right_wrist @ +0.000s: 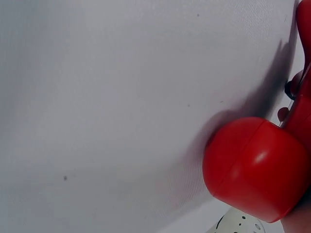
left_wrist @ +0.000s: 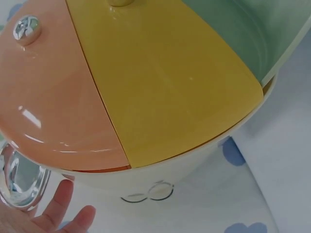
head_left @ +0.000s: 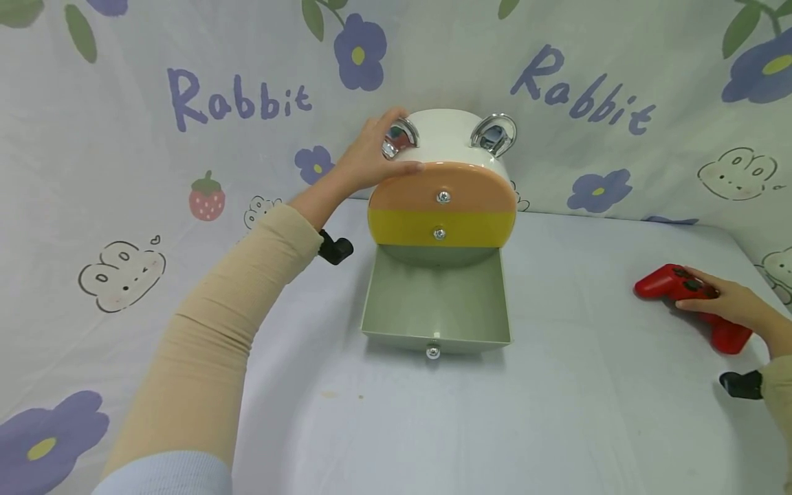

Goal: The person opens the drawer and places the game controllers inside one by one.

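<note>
A small rounded drawer box (head_left: 448, 137) with a white top and two chrome ear-shaped handles stands at the back middle in the head view. Its orange drawer (head_left: 408, 187) and yellow drawer (head_left: 402, 227) are closed. The green bottom drawer (head_left: 433, 295) is pulled out, with nothing inside. My left hand (head_left: 371, 151) rests on the box's upper left, around the left chrome ear (head_left: 405, 130), thumb on the front edge. At the far right, my right hand (head_left: 733, 300) grips a red game controller (head_left: 656, 282), whose rounded grip fills the lower right of the right wrist view.
White cloth (head_left: 575, 385) covers the table and rises behind as a backdrop printed with flowers, rabbits and lettering. Black wrist camera mounts (head_left: 336, 249) stick out beside both wrists. The pulled-out drawer juts toward the front.
</note>
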`<state>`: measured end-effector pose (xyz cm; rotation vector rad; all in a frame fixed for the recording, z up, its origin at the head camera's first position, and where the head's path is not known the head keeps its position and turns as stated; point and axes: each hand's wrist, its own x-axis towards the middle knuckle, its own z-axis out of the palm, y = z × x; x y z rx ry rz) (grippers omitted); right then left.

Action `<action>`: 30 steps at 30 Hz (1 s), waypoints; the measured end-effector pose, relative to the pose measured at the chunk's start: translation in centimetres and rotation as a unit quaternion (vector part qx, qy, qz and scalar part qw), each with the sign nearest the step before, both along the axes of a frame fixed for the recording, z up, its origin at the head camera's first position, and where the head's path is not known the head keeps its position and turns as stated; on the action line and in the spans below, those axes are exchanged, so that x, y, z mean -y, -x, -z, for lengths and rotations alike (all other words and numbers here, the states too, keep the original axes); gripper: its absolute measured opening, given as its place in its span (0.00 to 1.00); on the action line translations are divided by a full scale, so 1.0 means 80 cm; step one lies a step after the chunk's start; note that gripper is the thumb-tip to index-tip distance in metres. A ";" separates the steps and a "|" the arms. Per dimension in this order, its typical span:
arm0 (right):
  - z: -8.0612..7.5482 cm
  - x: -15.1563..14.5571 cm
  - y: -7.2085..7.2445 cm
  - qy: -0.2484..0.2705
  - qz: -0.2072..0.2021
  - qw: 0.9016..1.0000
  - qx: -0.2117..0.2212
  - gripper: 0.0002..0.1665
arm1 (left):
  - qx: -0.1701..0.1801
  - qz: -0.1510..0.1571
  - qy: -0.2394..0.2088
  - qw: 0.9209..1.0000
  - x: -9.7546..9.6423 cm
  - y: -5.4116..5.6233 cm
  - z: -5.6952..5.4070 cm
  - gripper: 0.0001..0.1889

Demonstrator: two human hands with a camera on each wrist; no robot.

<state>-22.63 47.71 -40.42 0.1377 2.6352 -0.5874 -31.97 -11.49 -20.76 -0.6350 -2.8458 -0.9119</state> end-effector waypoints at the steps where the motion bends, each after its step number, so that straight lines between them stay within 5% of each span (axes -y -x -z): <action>1: 0.000 0.000 0.000 -0.003 0.000 1.000 -0.002 0.65 | -0.001 0.000 0.001 1.000 0.000 0.000 0.000 0.44; 13: -0.006 0.007 -0.004 -0.016 -0.004 1.000 -0.025 0.59 | 0.001 -0.004 0.006 1.000 0.001 0.001 0.000 0.45; 30: -0.056 0.047 -0.001 -0.018 -0.029 0.995 -0.096 0.54 | 0.003 -0.004 0.001 1.000 0.002 0.001 0.000 0.45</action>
